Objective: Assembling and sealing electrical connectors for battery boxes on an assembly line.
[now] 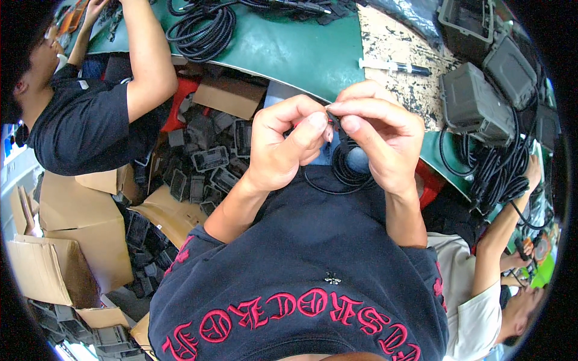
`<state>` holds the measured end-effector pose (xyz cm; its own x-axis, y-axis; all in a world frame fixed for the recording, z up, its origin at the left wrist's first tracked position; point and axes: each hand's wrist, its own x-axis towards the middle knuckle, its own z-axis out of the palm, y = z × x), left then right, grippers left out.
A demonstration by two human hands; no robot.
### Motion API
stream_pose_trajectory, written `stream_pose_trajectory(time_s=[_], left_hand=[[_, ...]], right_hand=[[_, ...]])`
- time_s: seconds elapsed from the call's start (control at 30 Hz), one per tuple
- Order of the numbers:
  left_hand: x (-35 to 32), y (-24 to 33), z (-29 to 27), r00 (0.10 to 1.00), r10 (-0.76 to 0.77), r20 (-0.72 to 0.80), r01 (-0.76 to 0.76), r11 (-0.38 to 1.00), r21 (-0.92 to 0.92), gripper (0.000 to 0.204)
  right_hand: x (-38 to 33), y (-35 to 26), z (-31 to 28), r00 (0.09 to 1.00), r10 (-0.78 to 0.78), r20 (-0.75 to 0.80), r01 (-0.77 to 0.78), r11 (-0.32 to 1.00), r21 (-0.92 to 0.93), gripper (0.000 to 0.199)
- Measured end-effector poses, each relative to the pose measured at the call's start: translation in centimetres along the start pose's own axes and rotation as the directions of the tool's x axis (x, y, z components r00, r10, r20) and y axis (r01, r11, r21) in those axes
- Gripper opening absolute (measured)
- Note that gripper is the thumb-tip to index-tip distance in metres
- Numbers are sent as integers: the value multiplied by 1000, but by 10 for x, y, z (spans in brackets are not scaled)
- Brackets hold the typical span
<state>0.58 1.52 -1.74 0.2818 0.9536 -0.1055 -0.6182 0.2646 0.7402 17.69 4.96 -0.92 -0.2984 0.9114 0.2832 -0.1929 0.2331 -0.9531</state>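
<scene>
My left hand [278, 143] and my right hand [388, 135] meet in front of my chest, fingertips almost touching. Between them both pinch the thin end of a black cable [335, 120], where a bit of red shows. Its very tip is mostly covered by my fingers. Below my right hand the rest hangs as a coil of black cable [346, 174] over my lap.
Ahead runs a green table [301, 60] with a corrugated black cable coil [201, 35], a marker pen [397, 67] and grey plastic cases [475, 99]. Open cardboard boxes [81, 219] and dark plastic housings [211, 157] fill the left. A co-worker [96, 117] sits left, another [475, 301] right.
</scene>
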Motion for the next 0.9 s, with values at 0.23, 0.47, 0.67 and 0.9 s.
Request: stream_pose_trajectory(time_s=[0.23,0.47,0.67,0.9], left_hand=[[-2,-3,0,998,45,-50,-45,999,8,17],[1,-1,2,1000,9,-8,-10,995,-98,23],[-1,1,-4,987,-120,103,140,966,-217,27],[-1,2,-3,939,-283,195,334,884,-328,26]], right_hand=[[-7,3,9,993,114,-18,-108,974,198,28],[-8,0,15,992,107,-70,-88,968,234,30],[-4,3,6,998,55,13,-57,975,216,33],[6,0,-8,992,4,128,-21,992,128,31]])
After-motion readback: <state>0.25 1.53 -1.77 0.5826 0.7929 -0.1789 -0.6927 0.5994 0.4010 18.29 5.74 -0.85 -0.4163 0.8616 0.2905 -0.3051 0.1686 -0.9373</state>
